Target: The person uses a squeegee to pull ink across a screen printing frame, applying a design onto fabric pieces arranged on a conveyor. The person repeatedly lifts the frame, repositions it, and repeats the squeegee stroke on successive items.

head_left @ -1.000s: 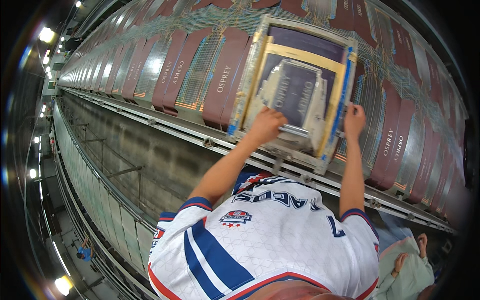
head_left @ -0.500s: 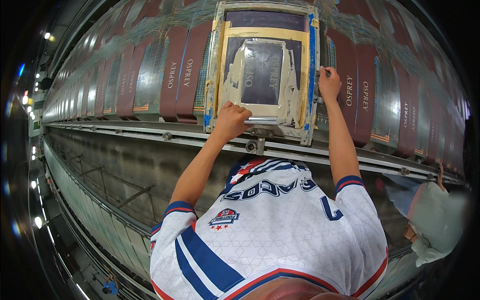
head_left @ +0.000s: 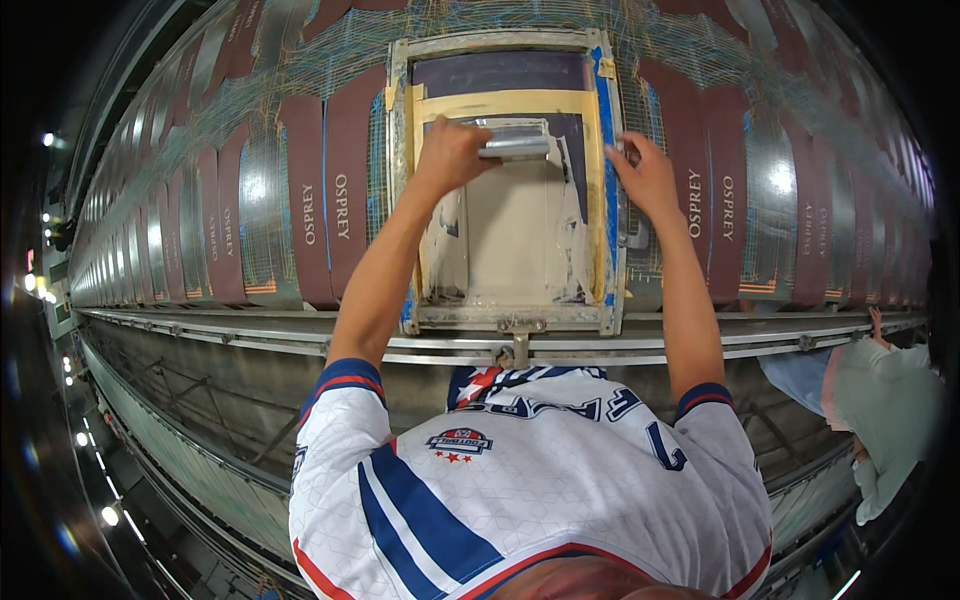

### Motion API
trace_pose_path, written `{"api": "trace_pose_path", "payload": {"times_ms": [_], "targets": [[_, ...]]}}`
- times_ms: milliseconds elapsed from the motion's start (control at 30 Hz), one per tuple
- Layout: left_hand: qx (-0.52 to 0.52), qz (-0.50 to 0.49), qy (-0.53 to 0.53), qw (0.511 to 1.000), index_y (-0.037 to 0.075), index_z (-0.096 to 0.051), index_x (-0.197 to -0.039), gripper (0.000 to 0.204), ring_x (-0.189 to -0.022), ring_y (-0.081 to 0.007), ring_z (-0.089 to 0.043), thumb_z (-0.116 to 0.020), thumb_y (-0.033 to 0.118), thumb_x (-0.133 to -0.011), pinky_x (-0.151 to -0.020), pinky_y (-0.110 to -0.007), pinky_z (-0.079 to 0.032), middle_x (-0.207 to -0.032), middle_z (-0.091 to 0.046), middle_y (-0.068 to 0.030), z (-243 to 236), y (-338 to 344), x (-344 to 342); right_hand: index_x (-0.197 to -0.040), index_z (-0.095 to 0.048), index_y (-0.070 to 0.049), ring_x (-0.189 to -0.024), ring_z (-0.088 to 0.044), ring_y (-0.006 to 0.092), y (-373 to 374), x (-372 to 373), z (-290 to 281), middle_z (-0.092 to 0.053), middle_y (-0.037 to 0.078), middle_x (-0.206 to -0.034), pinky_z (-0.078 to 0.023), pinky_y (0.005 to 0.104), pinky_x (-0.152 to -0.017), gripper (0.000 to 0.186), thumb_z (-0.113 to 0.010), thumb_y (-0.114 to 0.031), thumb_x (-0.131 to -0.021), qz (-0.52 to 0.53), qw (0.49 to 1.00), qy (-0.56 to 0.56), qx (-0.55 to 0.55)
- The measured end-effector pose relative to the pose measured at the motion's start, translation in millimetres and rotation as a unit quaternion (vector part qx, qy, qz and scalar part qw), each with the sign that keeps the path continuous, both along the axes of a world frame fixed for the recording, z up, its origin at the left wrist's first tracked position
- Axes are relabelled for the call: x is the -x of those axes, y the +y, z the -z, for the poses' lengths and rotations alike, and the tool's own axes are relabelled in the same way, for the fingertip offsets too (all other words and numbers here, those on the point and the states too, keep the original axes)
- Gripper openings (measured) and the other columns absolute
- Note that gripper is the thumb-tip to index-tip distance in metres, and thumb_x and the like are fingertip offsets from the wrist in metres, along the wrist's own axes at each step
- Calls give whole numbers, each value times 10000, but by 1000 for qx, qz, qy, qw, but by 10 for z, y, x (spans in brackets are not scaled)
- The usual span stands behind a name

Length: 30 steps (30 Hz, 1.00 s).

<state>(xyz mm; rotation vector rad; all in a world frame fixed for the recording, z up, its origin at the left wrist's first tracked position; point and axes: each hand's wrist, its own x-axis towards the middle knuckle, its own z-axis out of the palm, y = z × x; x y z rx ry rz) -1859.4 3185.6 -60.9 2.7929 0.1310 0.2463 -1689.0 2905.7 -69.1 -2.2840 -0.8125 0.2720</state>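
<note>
A screen-printing frame point(head_left: 500, 42) with yellow and blue tape round its mesh lies in front of me over the long table. My left hand point(head_left: 452, 155) is closed round the left end of a silvery squeegee point(head_left: 522, 145), which rests across the mesh in its upper part. Pale beige ink point(head_left: 515, 235) covers the window below the squeegee and smears its sides. At the frame's right edge, beside the blue tape, my right hand point(head_left: 645, 178) grips with curled fingers; part of that hold is hidden.
Maroon fabric pieces point(head_left: 715, 130) with pale lettering lie in rows on the table, tangled threads point(head_left: 330, 50) across them. A metal rail point(head_left: 250, 325) runs along the near edge. Another person in a pale garment point(head_left: 880, 400) stands at the right, one hand on the rail.
My left hand has pushed the squeegee away from me, from the frame's near end to its upper part. Beige ink now covers the dark window. My right hand stays at the frame's edge.
</note>
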Motion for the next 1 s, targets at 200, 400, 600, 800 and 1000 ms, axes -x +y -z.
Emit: {"api": "trace_pose_path", "payload": {"times_ms": [200, 400, 600, 800, 1000], "targets": [[30, 4, 43, 999, 93, -727, -821, 288, -680, -316, -640, -856, 300, -668, -703, -406, -477, -706, -686, -92, -159, 256, -402, -1116, -673, -56, -897, -662, 280, 1129, -91, -594, -697, 151, -1008, -525, 368, -810, 415, -755, -340, -824, -241, 966, 77, 54], [57, -23, -13, 998, 96, -738, -826, 286, -684, -332, -658, -858, 284, -646, -677, -418, -507, -726, -694, -102, 22, 177, -402, -921, -674, -34, -912, -658, 376, 1422, -101, -232, -702, 174, -905, -523, 469, -791, 267, -740, -230, -752, -262, 951, -26, 163], [72, -3, -63, 995, 126, -688, -772, 247, -712, -288, -645, -841, 252, -625, -709, -418, -437, -713, -672, -69, 157, -519, 546, -847, -654, -77, -855, -636, 379, 649, 876, -26, -670, 162, -828, -495, 489, -763, 174, -731, -144, -707, -265, 956, -48, 117], [73, -5, -20, 997, 137, -651, -748, 222, -734, -253, -639, -825, 218, -636, -733, -402, -401, -733, -651, -52, 56, -1140, 1327, -817, -623, -80, -781, -628, 369, 41, 1651, -130, -647, 149, -763, -475, 485, -722, 182, -756, -143, -709, -283, 956, -66, 46], [15, -4, -34, 999, 120, -695, -775, 261, -737, -276, -653, -856, 284, -651, -753, -403, -405, -710, -678, -57, -20, -330, 294, -819, -665, -75, -796, -676, 382, 858, 606, -226, -697, 166, -814, -536, 485, -727, 180, -753, -167, -691, -278, 948, -113, 104]]}}
